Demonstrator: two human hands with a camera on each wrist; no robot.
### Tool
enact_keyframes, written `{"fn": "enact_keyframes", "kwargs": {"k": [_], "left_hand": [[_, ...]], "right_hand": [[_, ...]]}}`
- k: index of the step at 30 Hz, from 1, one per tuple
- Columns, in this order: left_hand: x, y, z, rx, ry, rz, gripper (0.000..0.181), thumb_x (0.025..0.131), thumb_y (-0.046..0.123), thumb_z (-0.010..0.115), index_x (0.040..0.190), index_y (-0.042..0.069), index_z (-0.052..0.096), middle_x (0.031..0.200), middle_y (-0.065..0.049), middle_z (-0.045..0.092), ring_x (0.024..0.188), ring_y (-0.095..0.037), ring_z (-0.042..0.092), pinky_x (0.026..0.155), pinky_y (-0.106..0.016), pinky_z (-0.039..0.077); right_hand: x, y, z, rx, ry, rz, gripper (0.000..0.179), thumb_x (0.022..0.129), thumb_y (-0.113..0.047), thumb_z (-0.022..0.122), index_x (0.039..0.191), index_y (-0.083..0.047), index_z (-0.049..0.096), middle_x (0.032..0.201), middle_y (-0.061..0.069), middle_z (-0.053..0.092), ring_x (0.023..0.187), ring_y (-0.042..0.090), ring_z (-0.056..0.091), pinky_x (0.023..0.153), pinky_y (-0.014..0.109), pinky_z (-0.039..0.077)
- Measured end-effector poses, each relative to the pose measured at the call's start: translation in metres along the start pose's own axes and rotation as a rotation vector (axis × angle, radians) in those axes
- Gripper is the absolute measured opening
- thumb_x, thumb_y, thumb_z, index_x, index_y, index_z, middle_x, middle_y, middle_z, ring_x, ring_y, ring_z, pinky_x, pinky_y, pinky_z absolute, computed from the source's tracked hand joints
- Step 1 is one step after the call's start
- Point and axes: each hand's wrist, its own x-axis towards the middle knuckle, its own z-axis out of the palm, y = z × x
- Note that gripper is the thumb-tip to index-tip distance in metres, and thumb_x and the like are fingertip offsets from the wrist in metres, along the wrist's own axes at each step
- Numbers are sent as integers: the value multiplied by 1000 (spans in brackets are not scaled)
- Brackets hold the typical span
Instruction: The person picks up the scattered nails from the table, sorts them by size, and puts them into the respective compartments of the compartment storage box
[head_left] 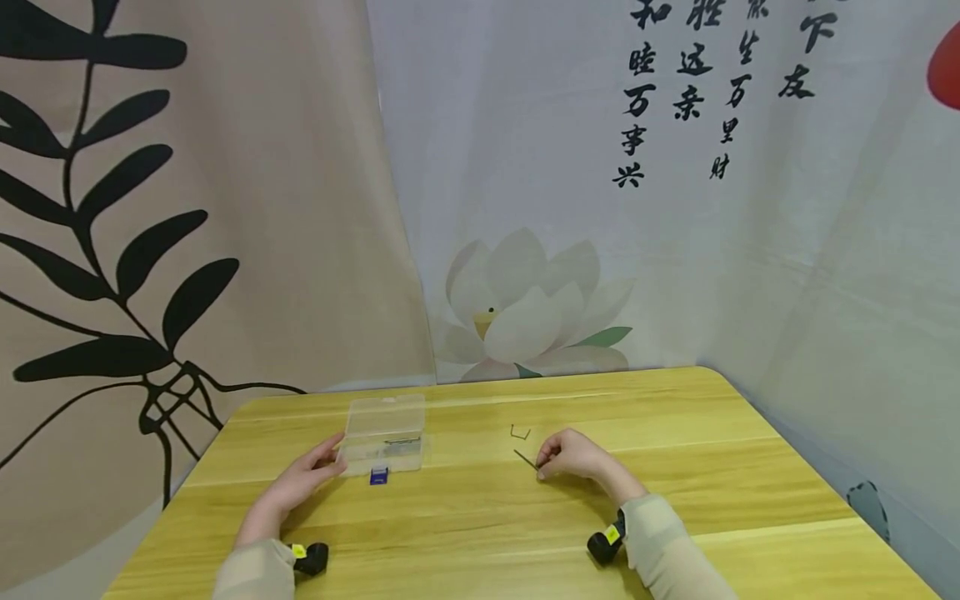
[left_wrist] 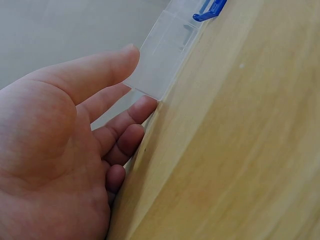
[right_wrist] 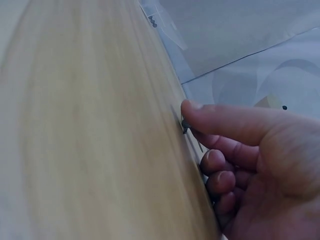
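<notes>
A clear plastic box [head_left: 360,454] with its lid raised stands on the table's left side, a blue latch [head_left: 378,476] at its front. My left hand [head_left: 303,479] holds the box by its left side, the thumb against one face at the corner in the left wrist view. Several thin dark hex keys [head_left: 402,441] lie inside. Right of the box, my right hand [head_left: 573,457] pinches a dark hex key [head_left: 525,459] between thumb and index finger, its long arm pointing left and away. Small bent dark pieces [head_left: 520,435] lie on the table just beyond it.
The wood-grain table [head_left: 465,533] has its far edge close to a printed curtain [head_left: 525,167] at the back. Black wrist cameras [head_left: 606,546] sit at both sleeves, low over the tabletop.
</notes>
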Motion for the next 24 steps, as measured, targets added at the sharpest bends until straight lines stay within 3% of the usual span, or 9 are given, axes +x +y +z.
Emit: {"fn": "enact_keyframes", "kwargs": {"k": [24], "left_hand": [[-3,5,-1,-16,-9,-8,68,98,25,60,152,2,27,132,-22,45,120,-35,42,98,-49,35]], "right_hand": [[3,-1,5,-55,56,17,16,72,-10,85,75,-8,69,68,-3,62,63,12,50,63,30,43]]}}
